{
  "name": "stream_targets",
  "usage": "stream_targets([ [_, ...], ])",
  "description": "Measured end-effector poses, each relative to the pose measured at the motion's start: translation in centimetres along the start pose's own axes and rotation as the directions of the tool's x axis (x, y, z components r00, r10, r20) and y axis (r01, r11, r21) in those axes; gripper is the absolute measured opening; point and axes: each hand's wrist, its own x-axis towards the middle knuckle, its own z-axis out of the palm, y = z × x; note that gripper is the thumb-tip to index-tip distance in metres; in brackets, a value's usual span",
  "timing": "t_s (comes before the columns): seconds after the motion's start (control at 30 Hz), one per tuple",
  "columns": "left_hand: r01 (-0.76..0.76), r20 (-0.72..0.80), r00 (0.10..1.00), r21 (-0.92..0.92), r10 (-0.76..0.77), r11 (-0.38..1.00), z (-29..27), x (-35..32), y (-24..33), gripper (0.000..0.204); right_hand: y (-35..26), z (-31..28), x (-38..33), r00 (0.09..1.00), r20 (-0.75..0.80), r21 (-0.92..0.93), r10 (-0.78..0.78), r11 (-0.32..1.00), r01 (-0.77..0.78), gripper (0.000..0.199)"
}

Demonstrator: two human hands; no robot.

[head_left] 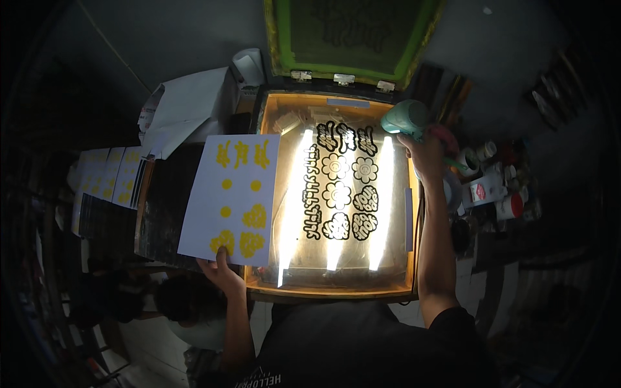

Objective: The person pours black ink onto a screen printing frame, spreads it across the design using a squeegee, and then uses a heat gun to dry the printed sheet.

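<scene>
My left hand [225, 277] pinches the lower edge of a white sheet [206, 194], thumb on top. The sheet carries yellow printed shapes and overlaps the left rim of a light table. Bright tubes shine through the glass of this wooden-framed light table [396, 275]. Black outlined flowers and lettering [336, 194] lie on the lit glass. At the table's far right corner my right hand [420, 152] is closed around the handle of a teal hair dryer [404, 118], its wide end towards the glass. Part of its handle is hidden by my fingers.
A green screen-printing frame [414, 39] stands raised on hinges [344, 79] behind the table. Printed sheets [110, 171] and a white paper bag [187, 107] are at left. Jars and tubs [510, 205] crowd the right side. A person [200, 326] is at lower left.
</scene>
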Motion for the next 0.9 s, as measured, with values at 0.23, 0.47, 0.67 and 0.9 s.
stream_targets([
  [0.23, 0.016, 0.0, 1.0, 0.001, -0.016, 1.0, -0.2, 0.2, -0.2, 0.05, 0.6, 0.8, 2.6, 0.985, 0.162, 0.017, 0.066, 0.997, -0.07, 0.025],
  [0.47, 0.017, 0.015, 1.0, -0.013, -0.017, 1.0, -0.4, 0.2, -0.3, 0.054, -1.6, 5.3, 1.9, 0.953, 0.304, -0.026, -0.019, 0.999, 0.028, 0.024],
  [0.67, 0.016, -0.002, 1.0, 0.019, -0.016, 1.0, -0.5, 0.1, -0.3, 0.054, -4.8, 9.8, 1.2, 0.926, 0.373, -0.099, 0.061, 0.995, -0.026, 0.026],
  [0.9, 0.028, -0.012, 1.0, -0.02, -0.028, 0.999, -0.3, -0.1, 0.0, 0.051, -7.2, 12.6, 1.8, 0.912, 0.41, -0.272, 0.004, 0.955, 0.118, 0.039],
])
